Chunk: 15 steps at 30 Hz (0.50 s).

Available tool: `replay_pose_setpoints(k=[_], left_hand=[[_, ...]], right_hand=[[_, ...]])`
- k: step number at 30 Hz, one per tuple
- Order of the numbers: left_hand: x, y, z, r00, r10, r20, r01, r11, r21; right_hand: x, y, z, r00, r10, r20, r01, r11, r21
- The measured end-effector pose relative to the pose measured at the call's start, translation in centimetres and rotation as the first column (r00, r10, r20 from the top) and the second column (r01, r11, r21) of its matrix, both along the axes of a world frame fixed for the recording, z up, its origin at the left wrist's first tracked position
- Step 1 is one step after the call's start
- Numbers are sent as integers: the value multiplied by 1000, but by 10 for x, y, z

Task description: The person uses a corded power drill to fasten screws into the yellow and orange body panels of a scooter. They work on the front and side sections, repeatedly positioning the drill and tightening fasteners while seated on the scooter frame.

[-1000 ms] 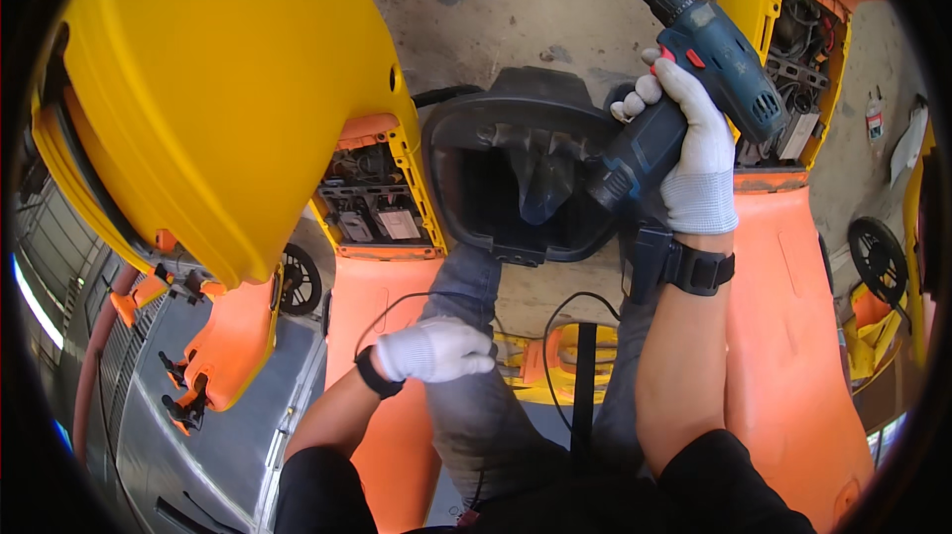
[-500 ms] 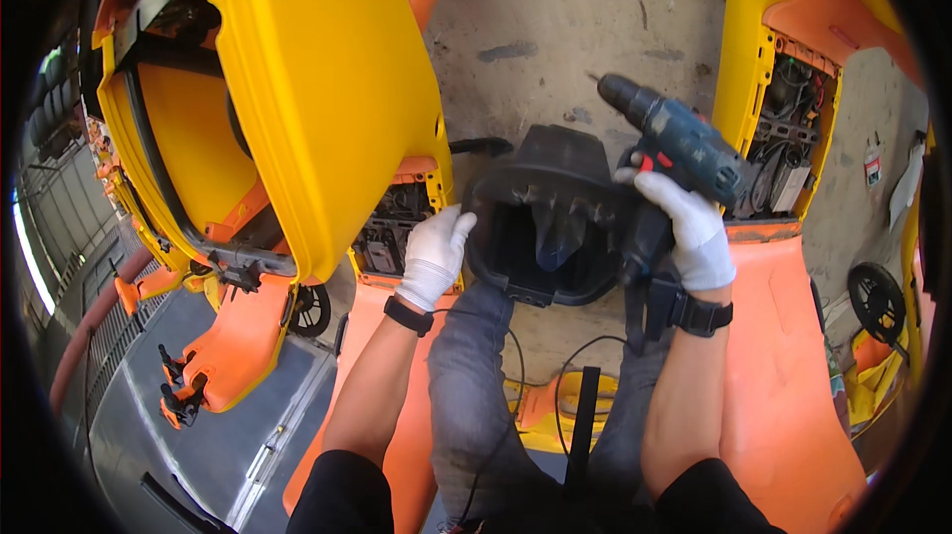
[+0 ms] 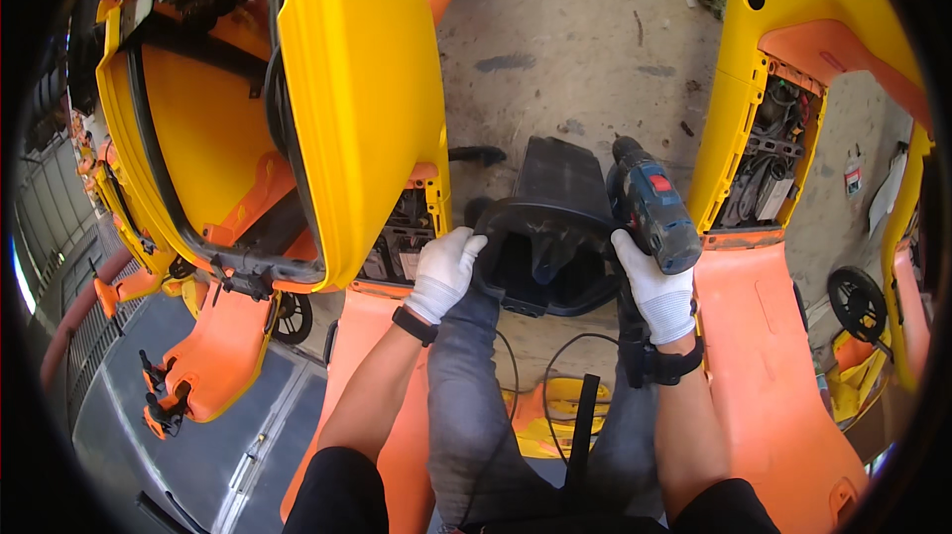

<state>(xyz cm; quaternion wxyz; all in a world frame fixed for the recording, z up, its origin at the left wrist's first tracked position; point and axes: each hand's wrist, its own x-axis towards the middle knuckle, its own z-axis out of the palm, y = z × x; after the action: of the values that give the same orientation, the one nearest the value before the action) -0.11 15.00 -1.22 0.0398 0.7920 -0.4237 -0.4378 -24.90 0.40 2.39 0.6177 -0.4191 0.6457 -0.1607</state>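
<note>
At the far left some small orange parts (image 3: 213, 356) with dark fittings lie on a grey floor (image 3: 198, 455); above them a big yellow body shell (image 3: 347, 88) stands tilted, its hollow orange inside turned to the left, so the wiring at its lower edge is exposed; next comes the left hand (image 3: 443, 271), in a white glove with a dark band at the wrist, its fingers bent around the left rim of a black plastic housing (image 3: 550, 237), apparently to steady it from that side; the housing rests over the person's knees in grey trousers (image 3: 466, 405), its open mouth turned up toward the camera and its narrower end pointing away over the concrete ground (image 3: 575, 48); at its right rim the right hand (image 3: 659, 291), also gloved in white, is closed around the handle of a blue cordless drill (image 3: 650, 212), which lies just beside the housing with the nose pointing away; it seems that this hand presses the housing too, but I cannot tell for sure; further right another yellow and orange shell (image 3: 793, 118) stands with its cables open, and a small black wheel (image 3: 858, 301) is near the edge.
</note>
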Motion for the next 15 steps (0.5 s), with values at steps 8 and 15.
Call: replay_pose_setpoints(k=[8,15], left_hand=[[-1,51,-3,994,-53,-91,70,980,185],[-16,68,-25,912,-286,-296,384,848,366]], right_hand=[[2,30,3,994,103,-32,-98,987,128],[-21,51,-27,993,70,-92,-67,997,30]])
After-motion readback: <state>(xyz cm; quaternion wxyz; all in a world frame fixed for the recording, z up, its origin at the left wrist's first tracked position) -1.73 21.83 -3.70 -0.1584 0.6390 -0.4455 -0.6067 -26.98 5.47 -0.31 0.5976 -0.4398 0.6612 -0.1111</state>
